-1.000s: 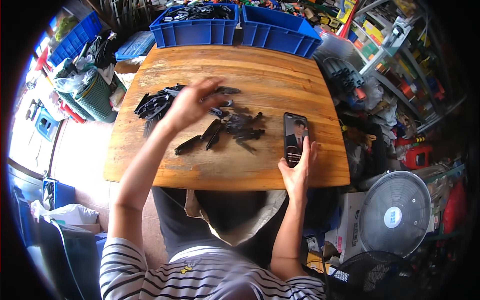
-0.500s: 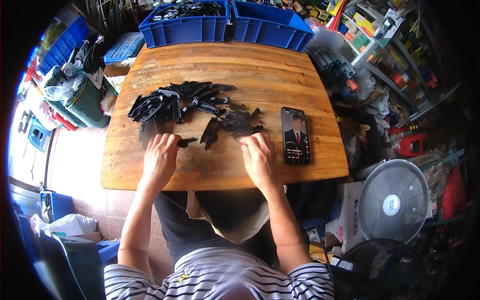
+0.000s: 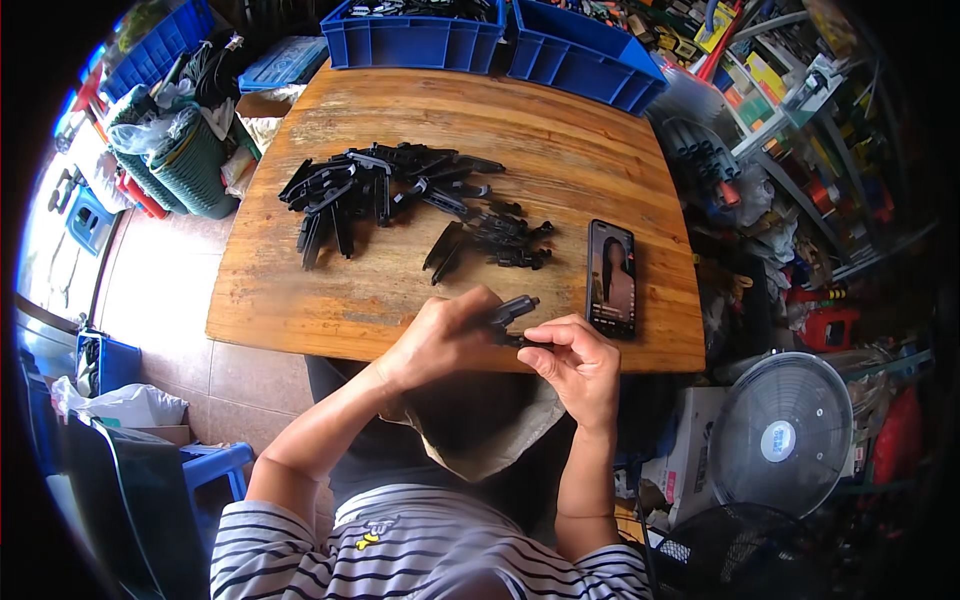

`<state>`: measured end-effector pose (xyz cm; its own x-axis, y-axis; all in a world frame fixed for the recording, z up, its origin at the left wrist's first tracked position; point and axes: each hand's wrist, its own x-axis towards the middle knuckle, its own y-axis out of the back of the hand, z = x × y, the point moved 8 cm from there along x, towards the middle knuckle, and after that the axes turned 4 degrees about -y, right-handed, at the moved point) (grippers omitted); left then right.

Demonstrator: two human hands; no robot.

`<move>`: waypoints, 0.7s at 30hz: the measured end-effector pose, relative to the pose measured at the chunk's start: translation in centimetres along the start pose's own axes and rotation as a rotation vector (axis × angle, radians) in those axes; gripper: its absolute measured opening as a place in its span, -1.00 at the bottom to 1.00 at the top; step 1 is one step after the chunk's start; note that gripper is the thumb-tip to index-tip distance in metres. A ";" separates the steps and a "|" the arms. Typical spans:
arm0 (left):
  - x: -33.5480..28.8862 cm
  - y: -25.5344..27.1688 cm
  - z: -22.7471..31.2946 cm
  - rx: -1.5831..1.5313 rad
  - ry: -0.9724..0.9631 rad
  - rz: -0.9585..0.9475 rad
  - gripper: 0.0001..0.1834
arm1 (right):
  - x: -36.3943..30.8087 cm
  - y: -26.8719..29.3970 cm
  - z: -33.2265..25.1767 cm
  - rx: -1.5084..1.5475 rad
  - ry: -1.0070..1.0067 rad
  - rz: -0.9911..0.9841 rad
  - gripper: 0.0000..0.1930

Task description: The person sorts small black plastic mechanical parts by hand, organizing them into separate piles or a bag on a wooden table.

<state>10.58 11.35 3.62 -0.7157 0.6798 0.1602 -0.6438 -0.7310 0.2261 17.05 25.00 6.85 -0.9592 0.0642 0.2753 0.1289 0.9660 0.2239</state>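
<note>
My left hand [image 3: 437,342] is closed around a dark, elongated plastic part [image 3: 514,310] over the near edge of the wooden table [image 3: 262,300]. Just to its right, my right hand [image 3: 585,368] pinches a small black piece [image 3: 524,341] between thumb and fingers, right up against the left hand's part. Fingers and blur hide where the two pieces meet. Farther back lies a heap of long black plastic parts [image 3: 385,182]. A smaller cluster of black pieces [image 3: 508,238] sits to the right of that heap.
A phone [image 3: 612,280] with a lit screen lies at the table's right side. Two blue crates [image 3: 415,45] stand along the far edge, the left one filled with black parts. A fan [image 3: 783,437] is at the lower right, near crowded shelves. A blue stool [image 3: 222,466] stands lower left.
Both hands have come together at the near edge of the table. The left moved right with a dark part in it; the right now pinches a small piece. The view has shifted slightly.
</note>
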 end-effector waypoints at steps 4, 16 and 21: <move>0.0 -1.4 1.7 0.131 -0.172 0.041 -0.71 | 0.0 0.3 0.3 -0.013 -0.001 0.022 -0.82; -0.2 -3.2 1.5 0.282 -0.126 -0.049 -0.64 | -0.4 1.3 1.9 0.027 -0.106 0.099 -0.80; -0.4 -3.0 1.7 0.255 -0.186 0.019 -0.68 | 0.0 1.4 1.0 -0.138 0.036 0.093 -0.68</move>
<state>13.31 13.37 4.48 -0.6497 0.6825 0.3348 -0.5252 -0.7214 0.4514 17.00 26.60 6.19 -0.9322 0.1402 0.3337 0.2522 0.9128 0.3212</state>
